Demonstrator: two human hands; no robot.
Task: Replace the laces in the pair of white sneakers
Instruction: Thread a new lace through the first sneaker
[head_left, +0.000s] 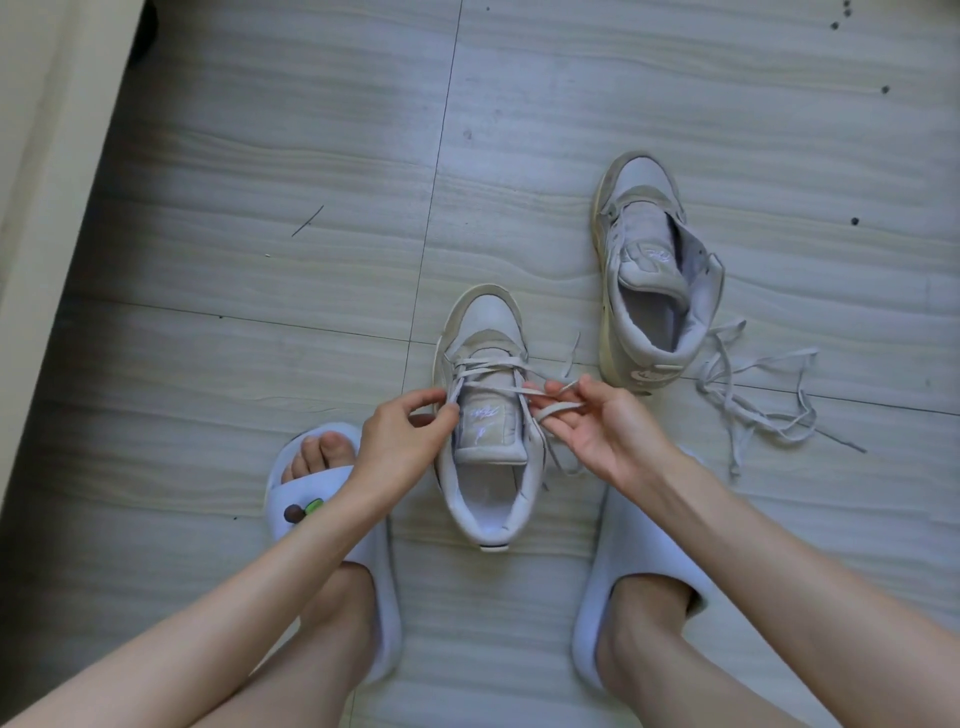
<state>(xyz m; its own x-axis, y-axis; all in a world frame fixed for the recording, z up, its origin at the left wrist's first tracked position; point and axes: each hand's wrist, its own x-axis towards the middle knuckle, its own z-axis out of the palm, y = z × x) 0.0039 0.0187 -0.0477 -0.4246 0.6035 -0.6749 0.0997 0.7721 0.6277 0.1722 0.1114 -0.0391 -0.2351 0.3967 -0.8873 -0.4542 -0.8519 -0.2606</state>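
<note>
Left hand pinches the lace at the left eyelet row of the near sneaker, thumb and fingertips curled together on the strand. Right hand sits palm-up at the right side of the same shoe, thumb and fingers curled around the other lace end, which runs across the fingers and back to the right eyelets.

Head view, only one: near sneaker stands upright in the lower centre of the frame, toe pointing up-frame, heel toward the person, between two white slippers. Laces cross over its lower eyelets; upper part near the tongue looks unthreaded. Second sneaker stands upright in the upper right, well apart from the first, no lace visible in its eyelets, tongue pushed up. Loose lace lies tangled on the floor just right of that shoe's heel, touching it.

Left slipper has small dark and green charms on the strap, toes showing. Floor is grey wood-grain tile with dark seams; pale wall or furniture edge runs down the upper left.
</note>
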